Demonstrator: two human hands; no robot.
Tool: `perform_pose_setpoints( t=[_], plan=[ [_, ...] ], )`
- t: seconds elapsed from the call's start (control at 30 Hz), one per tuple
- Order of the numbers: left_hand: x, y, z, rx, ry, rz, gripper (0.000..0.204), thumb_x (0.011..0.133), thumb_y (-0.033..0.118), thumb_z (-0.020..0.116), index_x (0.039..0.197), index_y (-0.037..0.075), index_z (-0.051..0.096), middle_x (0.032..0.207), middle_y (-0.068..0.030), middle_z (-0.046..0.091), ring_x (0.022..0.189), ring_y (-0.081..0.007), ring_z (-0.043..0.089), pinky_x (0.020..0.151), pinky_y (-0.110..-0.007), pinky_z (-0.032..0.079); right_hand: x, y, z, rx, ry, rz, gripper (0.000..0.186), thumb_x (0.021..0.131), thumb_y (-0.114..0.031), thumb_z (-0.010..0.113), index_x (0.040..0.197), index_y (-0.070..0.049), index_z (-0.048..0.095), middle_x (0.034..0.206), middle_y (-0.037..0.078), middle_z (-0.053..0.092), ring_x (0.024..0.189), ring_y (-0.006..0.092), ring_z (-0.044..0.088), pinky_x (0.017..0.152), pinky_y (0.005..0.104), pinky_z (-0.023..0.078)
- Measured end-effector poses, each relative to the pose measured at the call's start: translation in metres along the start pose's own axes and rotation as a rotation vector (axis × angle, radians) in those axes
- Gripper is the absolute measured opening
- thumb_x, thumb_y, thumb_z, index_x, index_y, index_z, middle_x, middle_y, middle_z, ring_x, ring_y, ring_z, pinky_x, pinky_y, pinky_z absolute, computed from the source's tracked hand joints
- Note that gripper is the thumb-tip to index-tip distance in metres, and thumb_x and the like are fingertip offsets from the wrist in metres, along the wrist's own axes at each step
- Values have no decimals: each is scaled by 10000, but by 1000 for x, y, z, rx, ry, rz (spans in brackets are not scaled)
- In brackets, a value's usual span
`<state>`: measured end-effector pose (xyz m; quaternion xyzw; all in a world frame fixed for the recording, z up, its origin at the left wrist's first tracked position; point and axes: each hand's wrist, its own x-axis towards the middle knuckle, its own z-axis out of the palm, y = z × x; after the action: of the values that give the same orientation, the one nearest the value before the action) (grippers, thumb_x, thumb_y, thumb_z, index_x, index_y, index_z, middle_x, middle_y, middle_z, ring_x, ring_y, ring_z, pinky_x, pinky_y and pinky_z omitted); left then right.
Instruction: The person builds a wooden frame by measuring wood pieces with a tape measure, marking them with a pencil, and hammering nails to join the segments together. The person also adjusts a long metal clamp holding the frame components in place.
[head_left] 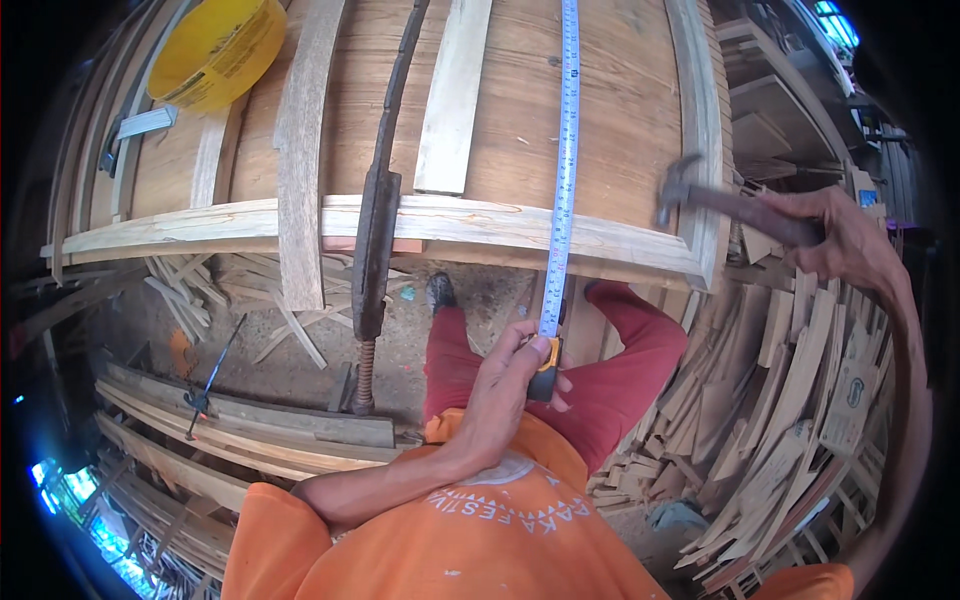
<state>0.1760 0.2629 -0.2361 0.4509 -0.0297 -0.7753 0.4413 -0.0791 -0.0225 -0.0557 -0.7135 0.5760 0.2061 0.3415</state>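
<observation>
Spanning the top of the frame, a broad wooden panel (pixel 620 110), bordered by a pale near rail (pixel 480 220) and a weathered right rail (pixel 705 150). At right, heaped below and beyond the panel's corner, a pile of wood offcuts (pixel 790 420). Across the bottom, an orange shirt (pixel 450 545) with pale print. At lower left, long planks (pixel 260 415) stacked on the ground. Just above the shirt at center, red trousers (pixel 630 345), legs bent and set apart. From top edge to left of center, a dark metal bar clamp (pixel 377 220), crossing the near rail and ending in a threaded spindle. Close to its right, a pale strip (pixel 452 110); to its left, a greyer strip (pixel 303 140) overhanging the near rail. In the upper left, a round yellow plastic piece (pixel 220 50). Running from top edge down past the near rail, right of center, a tape blade (pixel 564 160), drawn out long. At right, above the panel's near corner, a hammer (pixel 738 208), head pointing left; cannot tell whether touching the wood. Wrapped around its handle end, the right hand (pixel 848 235), fingers closed. At center, the left hand (pixel 505 382), gripping the yellow-and-black tape case (pixel 544 380), thumb pressed near the blade's mouth.
</observation>
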Motion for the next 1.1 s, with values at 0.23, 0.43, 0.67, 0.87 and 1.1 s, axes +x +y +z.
perform_pose_setpoints(
  t=[0.23,0.43,0.67,0.87,1.1],
  plan=[
    [-1,1,0,-3,-12,-10,330,1129,254,427,1360,21,462,1086,-149,669,897,-199,701,738,-338,608,7,0,-7,-40,92,-11,722,706,60,721,1422,-29,673,811,28,661,665,111,604,600,288,482],
    [0,4,0,-5,-1,-20,337,1133,261,422,1365,19,458,1074,-152,675,895,-195,698,736,-334,604,8,-6,-9,-133,-85,18,716,708,46,724,1418,-38,677,802,31,667,618,101,595,554,281,477],
    [0,5,1,-7,-1,-13,332,1134,269,414,1346,18,462,1078,-158,670,898,-205,694,744,-344,601,12,-2,-15,-89,-21,-16,785,701,71,698,1468,-81,638,753,30,684,536,91,579,464,272,457],
    [3,6,-1,-11,-12,2,327,1131,262,411,1337,14,463,1087,-164,668,906,-215,694,745,-350,596,15,2,-16,26,76,-16,770,751,71,659,1499,-105,611,687,14,618,492,95,559,425,261,425],
    [9,10,-2,-22,-16,21,350,1127,260,418,1365,7,458,1096,-163,676,903,-211,693,739,-350,598,15,-3,-16,-83,-100,46,759,751,35,665,1503,-33,585,705,17,621,515,96,575,434,253,420]
  ],
)
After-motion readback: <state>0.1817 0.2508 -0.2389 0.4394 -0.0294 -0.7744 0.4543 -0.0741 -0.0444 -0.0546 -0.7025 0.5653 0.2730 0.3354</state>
